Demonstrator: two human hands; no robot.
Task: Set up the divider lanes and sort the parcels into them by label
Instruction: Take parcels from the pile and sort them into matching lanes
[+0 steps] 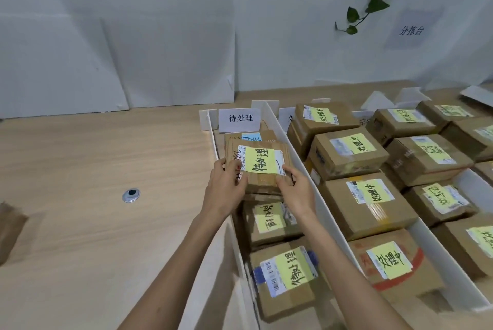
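Cardboard parcel (262, 184) flat, label (260, 160) upward.

A pale wood-grain desk (80, 158) runs up to a plain white wall (280, 22). Large white boards (170, 62) lean against the wall at the left, standing on the desk. A round metal cable grommet (131, 194) sits in the desktop. A green trailing plant (373, 1) hangs at the upper right, near a paper sign (412, 30) with handwritten characters. The light is soft and even.

matt cardboard parcel (260, 166), wood-grain table (93, 169)
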